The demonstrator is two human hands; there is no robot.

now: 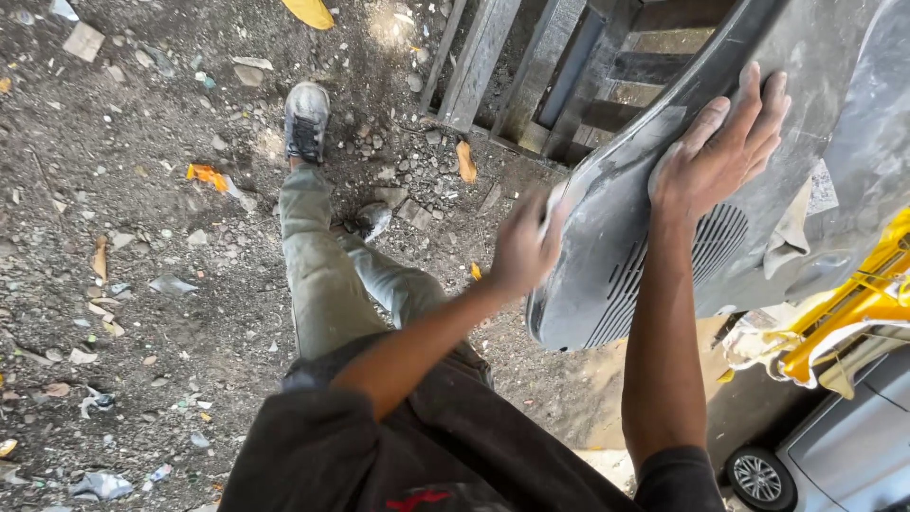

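A large grey plastic vehicle panel (pixel 616 246) with a slatted grille section is held up in front of me, tilted. My right hand (pixel 720 147) lies flat on its upper face with the fingers spread. My left hand (pixel 523 248) is blurred at the panel's left edge, fingers curled on something pale, possibly the edge itself or a small pad; I cannot tell which. My leg in grey-green trousers and a dusty shoe (pixel 305 118) steps forward on the dirt.
Dirt ground (pixel 142 284) strewn with stones, leaves and scraps of litter. Wooden pallet slats (pixel 531 66) stand behind the panel. Yellow body parts (pixel 853 313) and a grey car with a wheel (pixel 758 479) sit at the lower right.
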